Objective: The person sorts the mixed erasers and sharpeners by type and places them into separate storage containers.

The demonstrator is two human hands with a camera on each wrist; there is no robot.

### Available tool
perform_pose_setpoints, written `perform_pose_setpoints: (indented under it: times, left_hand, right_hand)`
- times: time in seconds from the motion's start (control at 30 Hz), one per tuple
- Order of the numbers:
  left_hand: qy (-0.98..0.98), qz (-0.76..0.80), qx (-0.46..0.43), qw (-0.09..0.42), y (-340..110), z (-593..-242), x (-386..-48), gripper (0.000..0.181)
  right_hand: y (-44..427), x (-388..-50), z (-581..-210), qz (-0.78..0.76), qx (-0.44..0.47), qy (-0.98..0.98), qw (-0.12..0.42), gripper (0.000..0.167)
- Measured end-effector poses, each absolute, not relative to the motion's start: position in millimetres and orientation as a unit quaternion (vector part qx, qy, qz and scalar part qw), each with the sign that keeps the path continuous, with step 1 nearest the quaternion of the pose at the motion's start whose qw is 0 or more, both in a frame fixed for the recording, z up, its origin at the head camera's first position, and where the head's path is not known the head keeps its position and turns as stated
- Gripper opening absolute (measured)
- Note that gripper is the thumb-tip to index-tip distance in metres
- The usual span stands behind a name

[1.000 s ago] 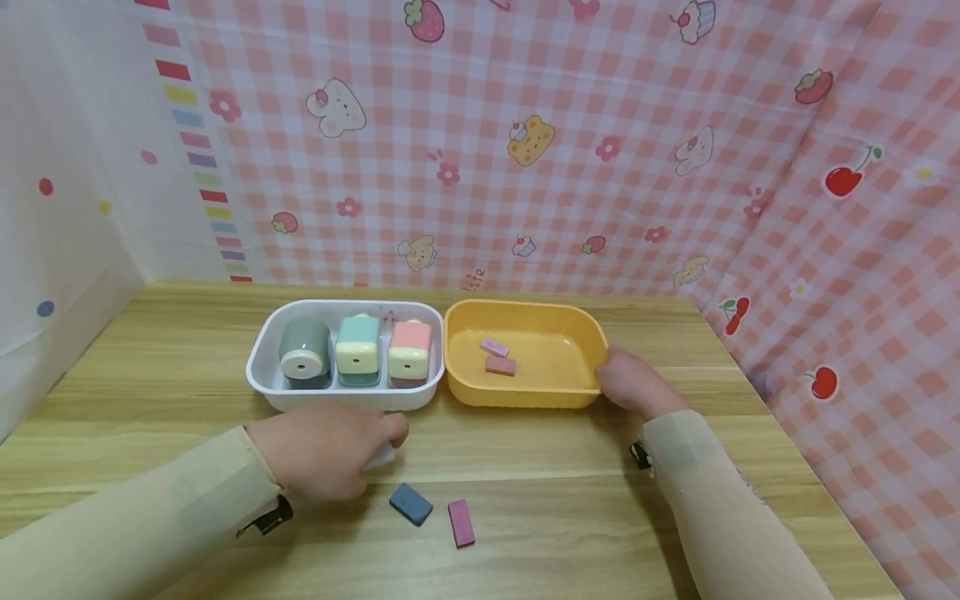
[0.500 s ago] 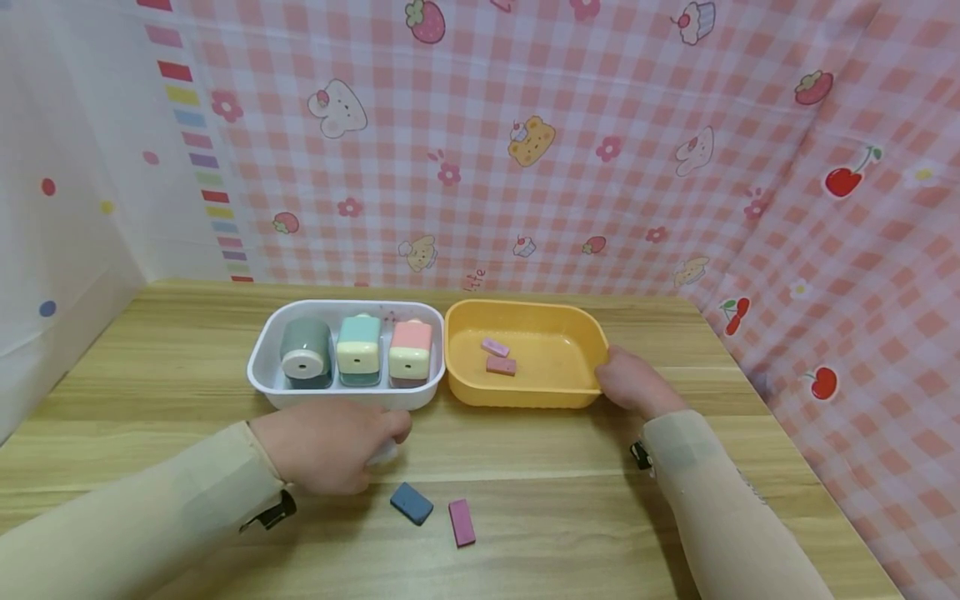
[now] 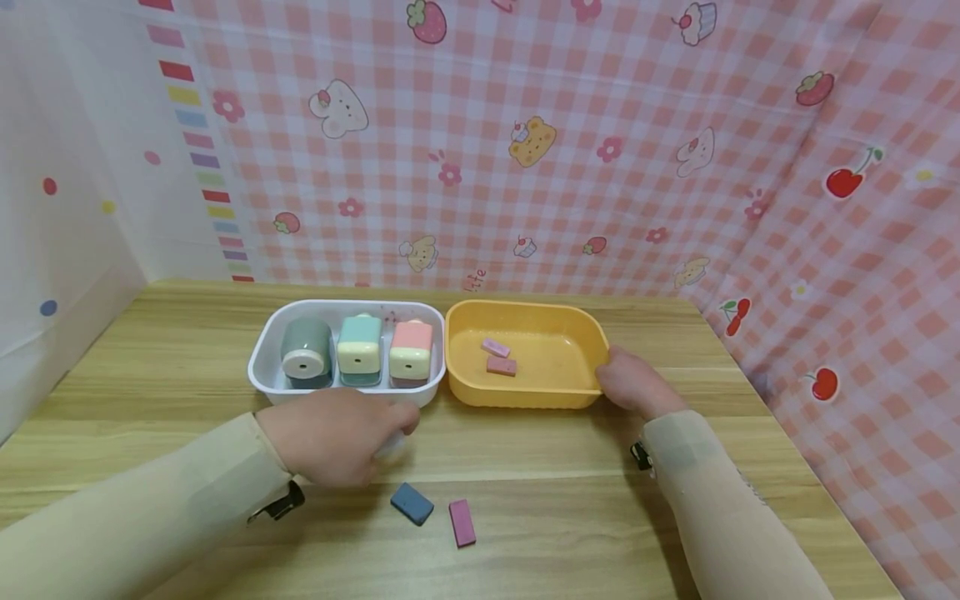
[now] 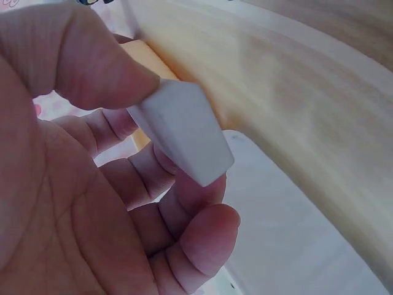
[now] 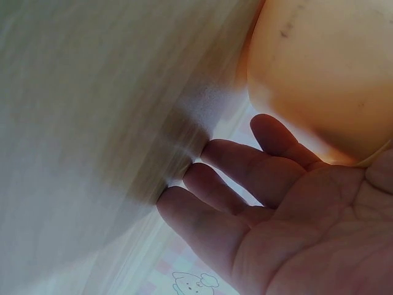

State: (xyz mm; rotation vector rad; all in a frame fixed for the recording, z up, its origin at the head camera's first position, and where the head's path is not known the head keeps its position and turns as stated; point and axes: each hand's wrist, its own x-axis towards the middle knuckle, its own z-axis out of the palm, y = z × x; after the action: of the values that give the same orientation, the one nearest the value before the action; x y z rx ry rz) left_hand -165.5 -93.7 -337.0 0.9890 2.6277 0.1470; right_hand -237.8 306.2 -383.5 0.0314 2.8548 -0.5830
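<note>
A: What takes up most room?
B: The wood-grain desk, filling the lower half of the frame. Right of centre on it sits the yellow tray; just beside, left of centre, the white tray.

A: And the hands?
B: The right hand is against the yellow tray's right end, its fingers extended and slightly apart. The left hand, below the white tray, pinches the white block between thumb and fingertips.

A: What's in the white tray?
B: Left to right, the grey-green sharpener, the mint sharpener and the pink sharpener, if sharpeners they are.

A: Smaller things?
B: The blue block and the magenta block lie at bottom centre; the reddish block and the pale pink block are inside the yellow tray.

A: What just changed?
B: Over the last second the left hand has edged up and rightward with its block. The right hand and both trays have stayed put. I'd judge the white block picked up but not set down, with two blocks still out on the desk.
</note>
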Motion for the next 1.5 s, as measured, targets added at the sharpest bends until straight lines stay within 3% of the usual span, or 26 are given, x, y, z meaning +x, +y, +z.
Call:
perform_pose_setpoints:
  times: [0.6,1.03,1.5]
  left_hand:
    - [0.914,0.024,0.385,0.129,-81,-325,-173,0.029]
    - [0.918,0.020,0.357,0.173,-67,-322,-181,0.031]
    - [0.916,0.017,0.359,0.178,-60,-320,-185,0.034]
  right_hand:
    - [307,-237,-384,-0.204,0.011,0.972,0.116,0.054]
    - [307,-238,-385,-0.207,0.008,0.972,0.110,0.051]
    - [307,-237,-385,-0.213,0.010,0.971,0.110,0.052]
